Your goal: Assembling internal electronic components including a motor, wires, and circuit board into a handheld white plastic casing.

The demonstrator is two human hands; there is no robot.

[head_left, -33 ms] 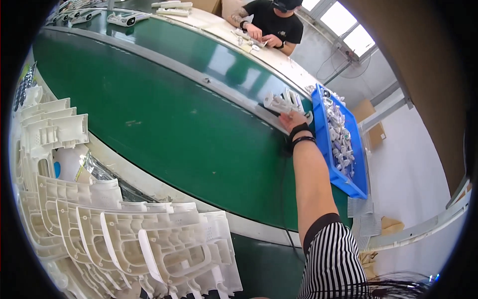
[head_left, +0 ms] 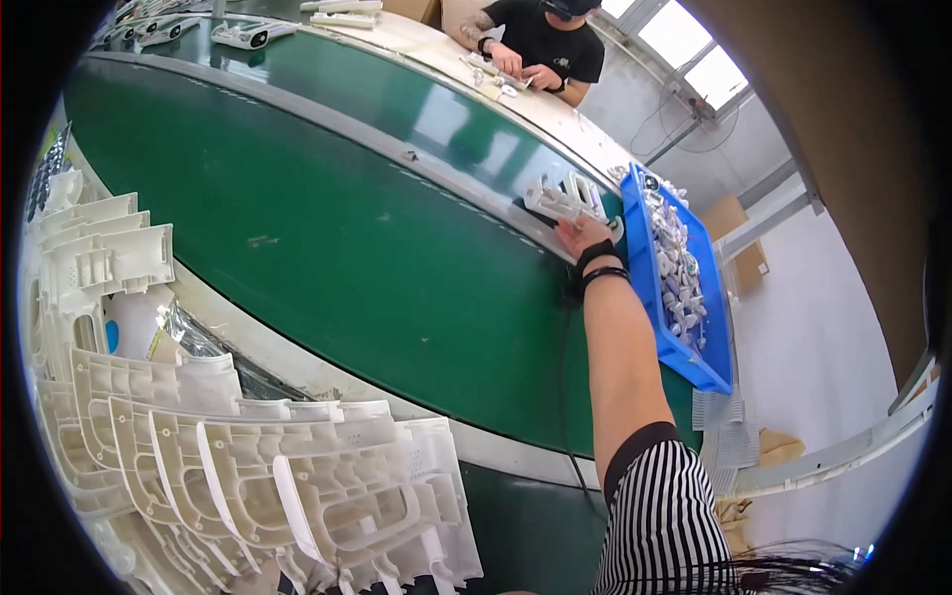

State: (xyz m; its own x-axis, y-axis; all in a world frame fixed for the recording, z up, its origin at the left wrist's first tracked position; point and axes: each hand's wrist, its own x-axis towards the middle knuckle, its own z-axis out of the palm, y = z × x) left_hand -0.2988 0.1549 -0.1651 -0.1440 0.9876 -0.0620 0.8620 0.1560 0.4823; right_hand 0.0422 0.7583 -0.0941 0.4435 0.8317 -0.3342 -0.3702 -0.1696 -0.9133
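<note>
My right hand (head_left: 587,238) reaches far across the green belt, with dark bands round its wrist. Its fingers are closed on the near edge of a white plastic housing (head_left: 557,201) that has an open loop like a handle. The fingertips are partly hidden by the housing. Just right of this hand stands a blue tray (head_left: 643,273), heaped with small white parts (head_left: 676,263). My left hand is out of view. At the lower left, nearer to me, a row of cream-white housing shells (head_left: 342,496) stands packed together, their hollow ribbed insides showing.
A metal rail (head_left: 327,121) runs lengthwise along the green belt (head_left: 327,238). Across it a co-worker (head_left: 550,50) handles small parts at a pale bench (head_left: 421,45). More white housings (head_left: 253,36) lie at the far left. A black cable (head_left: 562,397) hangs below my forearm.
The white housing at my right hand has tilted slightly. My right arm stays in almost the same place.
</note>
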